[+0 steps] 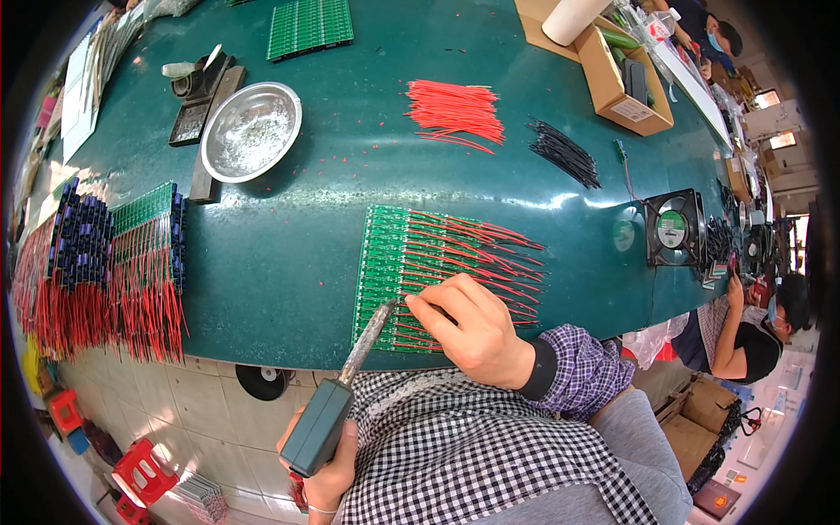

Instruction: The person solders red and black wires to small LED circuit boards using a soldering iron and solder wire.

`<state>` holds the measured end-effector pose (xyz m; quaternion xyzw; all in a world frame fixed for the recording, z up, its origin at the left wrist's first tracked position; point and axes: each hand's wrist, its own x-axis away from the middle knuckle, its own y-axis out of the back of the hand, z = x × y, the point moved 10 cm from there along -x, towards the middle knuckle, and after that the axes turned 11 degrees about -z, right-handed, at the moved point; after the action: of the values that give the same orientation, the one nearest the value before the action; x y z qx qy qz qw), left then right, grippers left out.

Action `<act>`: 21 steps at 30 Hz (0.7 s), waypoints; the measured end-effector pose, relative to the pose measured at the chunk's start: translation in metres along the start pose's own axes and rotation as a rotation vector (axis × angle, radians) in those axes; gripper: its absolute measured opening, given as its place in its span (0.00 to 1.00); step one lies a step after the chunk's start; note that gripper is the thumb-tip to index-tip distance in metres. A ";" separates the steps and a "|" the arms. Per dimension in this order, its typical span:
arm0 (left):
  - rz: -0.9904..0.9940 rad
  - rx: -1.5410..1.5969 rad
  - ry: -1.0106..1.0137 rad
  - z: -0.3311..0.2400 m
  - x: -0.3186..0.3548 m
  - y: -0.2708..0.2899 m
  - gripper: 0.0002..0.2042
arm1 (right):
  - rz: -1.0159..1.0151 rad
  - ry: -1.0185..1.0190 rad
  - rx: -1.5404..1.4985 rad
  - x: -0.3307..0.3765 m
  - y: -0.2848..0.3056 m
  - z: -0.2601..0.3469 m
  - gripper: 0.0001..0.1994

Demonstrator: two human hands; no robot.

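Note:
A green circuit-board panel (385, 254) lies on the dark green table (280, 262), with many red wires (490, 254) fanning off its right side. My left hand (328, 477) grips the dark handle of a soldering iron (350, 376); the iron's tip rests at the panel's left edge, beside my right fingertips. My right hand (472, 328) lies over the panel's lower part, thumb and forefinger pinched on a red wire next to the iron tip. A checked sleeve covers my left forearm, a purple plaid one my right.
A metal bowl (251, 131) of white residue and an iron stand (197, 87) sit far left. Loose red wires (455, 109), black wires (564, 153), a small fan (674, 227), a cardboard box (626, 83). Stacked wired boards (105, 262) left. Another person (744, 337) sits right.

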<state>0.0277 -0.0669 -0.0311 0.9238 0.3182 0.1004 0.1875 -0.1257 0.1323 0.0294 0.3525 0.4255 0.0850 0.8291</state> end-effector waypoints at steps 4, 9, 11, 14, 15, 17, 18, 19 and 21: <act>0.008 0.034 0.048 -0.001 0.001 0.002 0.09 | -0.001 0.006 0.006 0.000 0.000 0.000 0.17; -0.030 0.109 0.127 -0.007 0.000 0.004 0.20 | 0.003 0.003 -0.003 -0.002 0.000 0.001 0.17; -0.050 0.134 0.043 -0.011 -0.010 0.004 0.21 | 0.005 0.004 -0.014 -0.004 0.000 0.002 0.17; -0.166 0.108 -0.331 -0.050 -0.031 0.012 0.22 | 0.008 0.007 -0.018 -0.004 0.002 0.002 0.18; -0.170 0.110 -0.342 -0.061 -0.042 0.009 0.22 | 0.024 0.004 -0.007 -0.002 0.002 0.000 0.18; -0.362 0.331 -0.576 -0.098 -0.047 0.030 0.19 | 0.031 0.010 -0.011 0.000 0.003 0.001 0.17; -0.339 0.426 -0.651 -0.112 -0.058 0.028 0.17 | 0.038 -0.001 -0.020 0.000 0.004 0.001 0.18; -0.314 0.521 -0.724 -0.122 -0.069 0.026 0.15 | 0.047 -0.015 -0.028 0.001 0.003 0.000 0.18; -0.520 0.175 -0.252 -0.090 -0.120 0.005 0.13 | 0.060 -0.003 -0.025 0.005 0.004 0.002 0.19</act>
<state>-0.0903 -0.1201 0.0443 0.8292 0.5257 -0.0943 0.1648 -0.1205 0.1365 0.0302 0.3548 0.4123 0.1145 0.8313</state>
